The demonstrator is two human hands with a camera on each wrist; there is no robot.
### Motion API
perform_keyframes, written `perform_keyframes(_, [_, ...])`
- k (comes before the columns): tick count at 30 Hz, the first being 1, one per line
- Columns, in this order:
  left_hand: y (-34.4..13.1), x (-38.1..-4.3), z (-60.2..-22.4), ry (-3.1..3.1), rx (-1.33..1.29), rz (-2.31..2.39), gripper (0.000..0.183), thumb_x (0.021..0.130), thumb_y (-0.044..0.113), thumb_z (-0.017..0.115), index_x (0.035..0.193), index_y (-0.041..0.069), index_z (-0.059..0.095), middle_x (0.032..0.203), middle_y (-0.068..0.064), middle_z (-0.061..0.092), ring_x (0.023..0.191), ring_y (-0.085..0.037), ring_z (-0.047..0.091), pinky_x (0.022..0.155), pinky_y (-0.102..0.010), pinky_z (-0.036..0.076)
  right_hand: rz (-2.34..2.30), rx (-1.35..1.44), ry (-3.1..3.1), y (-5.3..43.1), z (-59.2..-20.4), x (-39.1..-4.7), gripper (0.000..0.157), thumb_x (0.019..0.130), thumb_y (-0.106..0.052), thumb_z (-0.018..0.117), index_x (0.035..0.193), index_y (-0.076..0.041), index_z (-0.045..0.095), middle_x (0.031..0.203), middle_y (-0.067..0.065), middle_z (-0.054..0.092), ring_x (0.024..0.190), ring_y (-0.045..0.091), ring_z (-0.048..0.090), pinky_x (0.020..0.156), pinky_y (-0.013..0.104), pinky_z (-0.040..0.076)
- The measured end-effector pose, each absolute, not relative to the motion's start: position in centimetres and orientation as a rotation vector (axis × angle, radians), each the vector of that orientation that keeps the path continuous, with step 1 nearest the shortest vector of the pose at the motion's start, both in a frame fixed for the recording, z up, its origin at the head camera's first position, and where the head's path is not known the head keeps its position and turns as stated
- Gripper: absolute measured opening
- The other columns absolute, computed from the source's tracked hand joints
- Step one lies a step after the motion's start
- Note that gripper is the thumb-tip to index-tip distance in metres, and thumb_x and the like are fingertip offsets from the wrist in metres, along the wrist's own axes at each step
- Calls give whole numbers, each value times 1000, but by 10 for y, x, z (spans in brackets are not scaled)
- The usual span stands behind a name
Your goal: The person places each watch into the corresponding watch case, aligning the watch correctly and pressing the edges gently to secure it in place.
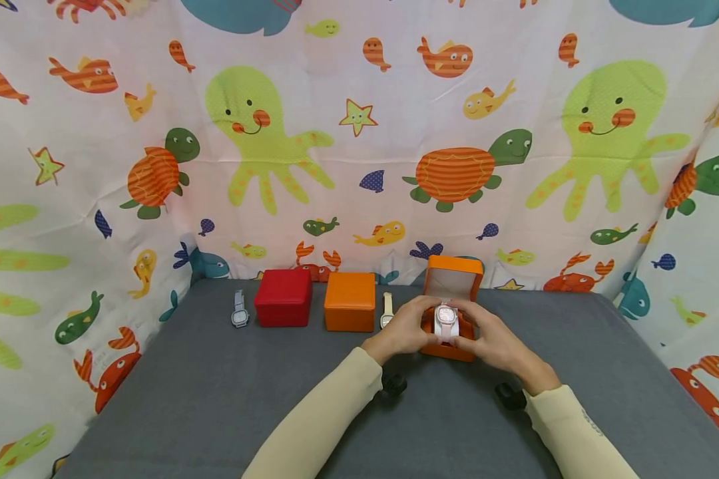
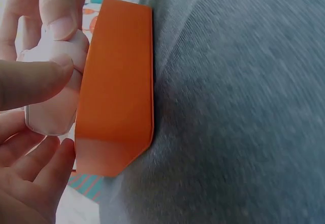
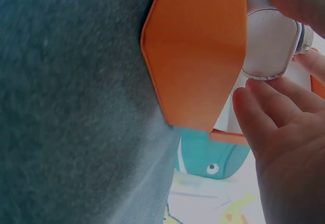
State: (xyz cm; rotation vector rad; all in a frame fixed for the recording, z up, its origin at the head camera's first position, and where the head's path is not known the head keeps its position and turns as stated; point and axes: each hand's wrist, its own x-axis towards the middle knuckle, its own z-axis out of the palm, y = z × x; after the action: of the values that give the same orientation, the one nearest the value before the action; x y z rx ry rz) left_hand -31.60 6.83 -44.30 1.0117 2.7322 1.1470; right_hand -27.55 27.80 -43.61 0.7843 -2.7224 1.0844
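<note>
A pink-strapped wristwatch (image 1: 446, 315) is wrapped round a pale watch cushion (image 3: 269, 38) at the open orange watch box (image 1: 447, 352). On the left side, my left hand (image 1: 409, 327) pinches the cushion with thumb and fingertips. My right hand (image 1: 496, 340) grips it from the opposite side, thumb toward the near end. The cushion's end stands above the box's front wall (image 2: 114, 87) in the left wrist view. Behind the hands, the hinged lid (image 1: 453, 264) is raised, its pale lining showing. The cushion's underside is hidden inside the box.
To the left stand a closed orange box (image 1: 350, 303) and a closed red box (image 1: 283, 298). A cream-strapped watch (image 1: 387, 309) lies beside my left hand, partly covered by it. A grey-blue watch (image 1: 239, 309) lies at the far left of the grey table (image 1: 216, 399). A printed curtain hangs behind.
</note>
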Motion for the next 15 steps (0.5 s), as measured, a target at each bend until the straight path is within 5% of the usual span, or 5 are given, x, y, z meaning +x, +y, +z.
perform_keyframes(15, [76, -322, -446, 2759, 1013, 1021, 66, 79, 19, 80, 137, 15, 50, 137, 1, 49, 123, -13, 47, 102, -28, 40, 1023, 741, -2755, 284, -451, -284, 63, 88, -23, 71, 142, -10, 41, 143, 16, 43, 123, 37, 45, 97, 60, 39])
